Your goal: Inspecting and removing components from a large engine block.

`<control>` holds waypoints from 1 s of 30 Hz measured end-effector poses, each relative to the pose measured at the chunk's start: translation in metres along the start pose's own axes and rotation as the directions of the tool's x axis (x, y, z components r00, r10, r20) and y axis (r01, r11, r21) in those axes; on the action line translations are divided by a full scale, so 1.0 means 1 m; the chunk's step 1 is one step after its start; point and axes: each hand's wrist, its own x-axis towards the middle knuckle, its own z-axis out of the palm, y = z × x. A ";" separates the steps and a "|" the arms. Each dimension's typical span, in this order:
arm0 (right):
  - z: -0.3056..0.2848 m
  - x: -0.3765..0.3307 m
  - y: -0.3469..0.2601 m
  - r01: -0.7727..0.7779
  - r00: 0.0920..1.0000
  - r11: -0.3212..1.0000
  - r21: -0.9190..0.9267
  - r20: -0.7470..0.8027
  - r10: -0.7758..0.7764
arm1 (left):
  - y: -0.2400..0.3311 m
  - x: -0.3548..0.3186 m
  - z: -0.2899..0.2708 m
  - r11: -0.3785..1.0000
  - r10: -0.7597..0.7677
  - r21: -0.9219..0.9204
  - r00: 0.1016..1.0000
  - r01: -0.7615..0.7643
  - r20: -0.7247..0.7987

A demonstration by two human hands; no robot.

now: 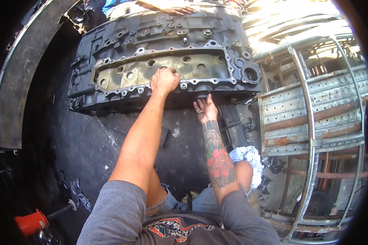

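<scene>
The left hand (164, 81) curls at the near rim of the long recess (141, 71) in an engine block (151, 41), its hold impossible to tell, while the right hand (205, 109) lies palm up, fingers loosely parted, at the lower edge. A co-worker's hand (178, 11) rests along the far side, where an uncoordinated push could shift the heavy-looking casting and pinch fingers.

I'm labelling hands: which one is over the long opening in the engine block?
The wearer's left hand, over the opening; their right hand is at the near side of the engine block, a co-worker's hand at the far edge.
</scene>
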 end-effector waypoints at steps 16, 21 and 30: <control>0.000 -0.001 -0.005 -0.018 1.000 1.000 -0.023 0.016 0.018 | 0.003 0.002 -0.004 1.000 -0.022 0.009 0.998 0.022 0.056; -0.002 0.000 -0.005 -0.017 1.000 1.000 -0.025 0.017 0.018 | 0.005 0.000 -0.004 0.999 -0.039 0.001 0.998 0.039 0.049; 0.001 -0.002 -0.005 -0.024 1.000 0.999 -0.035 0.012 0.024 | 0.004 0.001 -0.006 0.999 -0.039 0.019 0.997 0.038 0.064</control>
